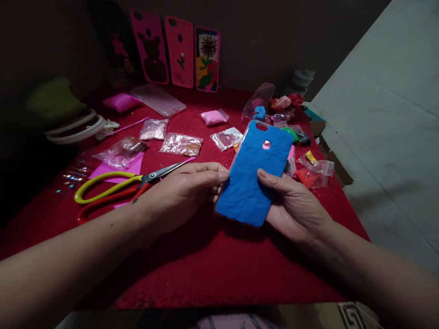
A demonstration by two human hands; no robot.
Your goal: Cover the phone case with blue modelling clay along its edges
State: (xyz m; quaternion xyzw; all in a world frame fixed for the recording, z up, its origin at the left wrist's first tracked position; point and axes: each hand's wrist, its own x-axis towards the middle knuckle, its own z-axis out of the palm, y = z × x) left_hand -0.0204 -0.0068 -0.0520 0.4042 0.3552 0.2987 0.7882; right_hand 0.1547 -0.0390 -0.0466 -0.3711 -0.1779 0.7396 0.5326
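Note:
A phone case [250,183] with a blue, slightly uneven clay-like layer over its back is held up above the red cloth, tilted to the right. Its camera cutout and a round hole show near the top. My right hand [295,205] grips the right edge, thumb lying on the blue face and fingers behind it. At the left edge my left hand [192,187] pinches the case's rim between thumb and fingers; the exact contact is partly hidden. Scissors [137,185] with yellow and red handles lie beyond my left forearm, partly covered by it.
Decorated phone cases [180,52] lean against the wall behind. Small clay packets [214,117] and a clear case [161,100] lie across the red cloth [206,265]. Bags of coloured clay [313,171] sit at the right, near the table's edge. White rings [77,130] stand at left.

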